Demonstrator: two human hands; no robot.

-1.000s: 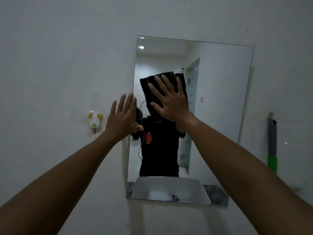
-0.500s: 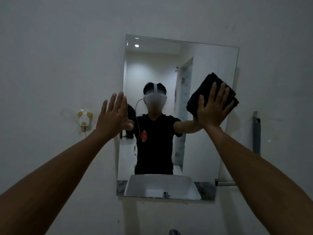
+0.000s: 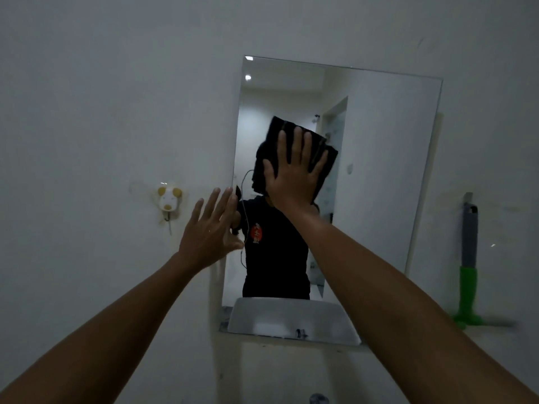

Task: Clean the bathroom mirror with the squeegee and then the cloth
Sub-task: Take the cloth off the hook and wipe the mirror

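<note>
A frameless rectangular mirror (image 3: 385, 176) hangs on the white wall. My right hand (image 3: 294, 170) presses a folded black cloth (image 3: 326, 154) flat against the glass near the mirror's middle, fingers spread over it. My left hand (image 3: 211, 231) is held up with fingers apart at the mirror's left edge, holding nothing. The squeegee (image 3: 468, 272), with a grey and green handle, hangs on the wall to the right of the mirror, away from both hands.
A small white and yellow animal-shaped hook (image 3: 167, 199) sticks to the wall left of the mirror. The mirror reflects a white basin (image 3: 291, 319) and a person in a dark shirt. A tap top (image 3: 319, 399) shows at the bottom edge.
My right hand has slid the cloth from the mirror's upper right back toward its middle. My left hand stays by the left edge.
</note>
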